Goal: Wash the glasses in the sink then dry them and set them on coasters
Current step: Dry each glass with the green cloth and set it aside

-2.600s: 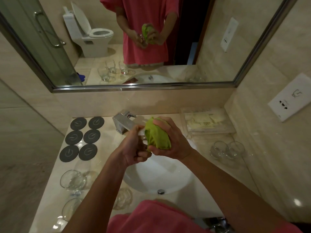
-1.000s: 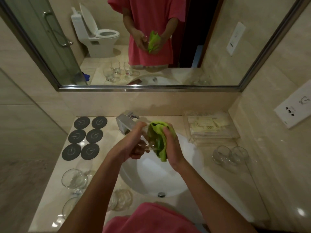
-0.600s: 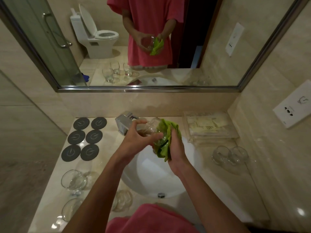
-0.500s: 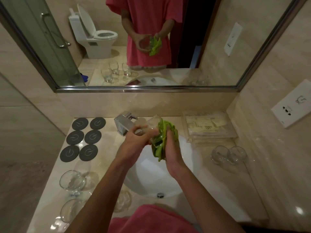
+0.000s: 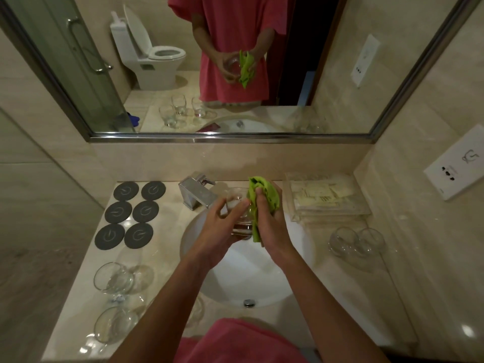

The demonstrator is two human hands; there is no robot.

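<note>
Glass [image 5: 238,213] up over the sink [image 5: 296,247], just in front of the faucet [image 5: 197,191], mid-dry. Left hand [image 5: 220,229] wrapped round the body of it, thumb across the near side; right hand [image 5: 269,218] clutching the green cloth [image 5: 263,196] and pressing it against the side nearest that hand. Probably best to keep turning it with the left while holding the cloth put, then stuff a corner down inside for the base, since wet bottoms leave rings. Light squeeze only, looks thin-walled and likely slippery. Worth staying over the sink so a fumble lands in the bowl, not on stone. Six dark coasters [image 5: 129,214] left of the faucet, all bare, so nothing set down yet. Three more glasses [image 5: 114,280] left of the sink toward the front, two [image 5: 356,242] to its right; can't tell which are washed.
</note>
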